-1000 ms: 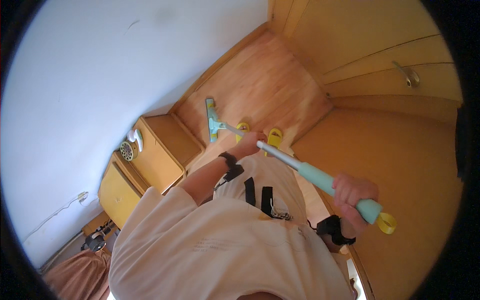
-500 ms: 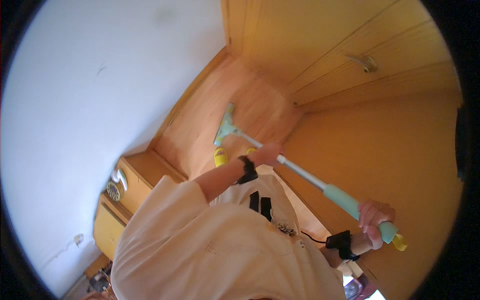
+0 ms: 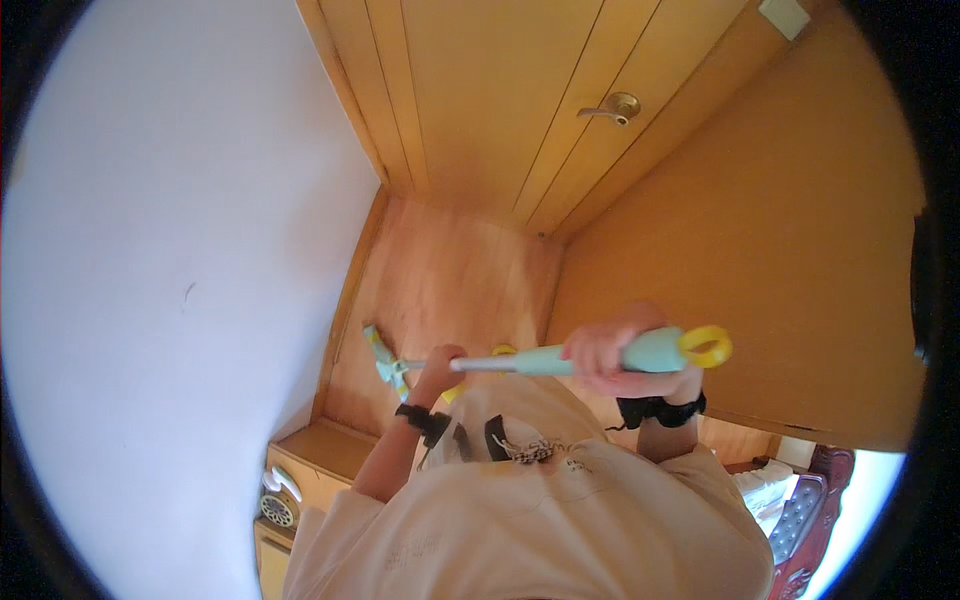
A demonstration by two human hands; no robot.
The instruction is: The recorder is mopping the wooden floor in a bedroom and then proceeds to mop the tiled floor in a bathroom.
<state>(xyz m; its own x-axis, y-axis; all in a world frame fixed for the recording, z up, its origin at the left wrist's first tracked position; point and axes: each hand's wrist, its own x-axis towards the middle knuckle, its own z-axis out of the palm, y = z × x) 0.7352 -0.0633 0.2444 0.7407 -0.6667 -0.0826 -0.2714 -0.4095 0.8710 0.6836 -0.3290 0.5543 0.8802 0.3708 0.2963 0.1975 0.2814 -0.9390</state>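
Both hands hold a long-handled mop with a mint-green grip, a grey pole and a yellow hanging loop at its end. My left hand is wrapped round the pole, closer to the head. My right hand is closed around the mint-green grip, just short of the loop. The narrow mint-green mop head lies on the wooden floor, close to the baseboard on the left. A black band circles each wrist. Yellow slippers on my feet are partly hidden behind the pole.
A wooden door with a lever handle closes off the far end. White wall runs along the left, a wood panel along the right. An old-style telephone sits on the cabinet at lower left.
The mop has swung to nearly level across my view, its head moving left and nearer to me. My right hand has come up and inward; my left hand has shifted left. The view has turned.
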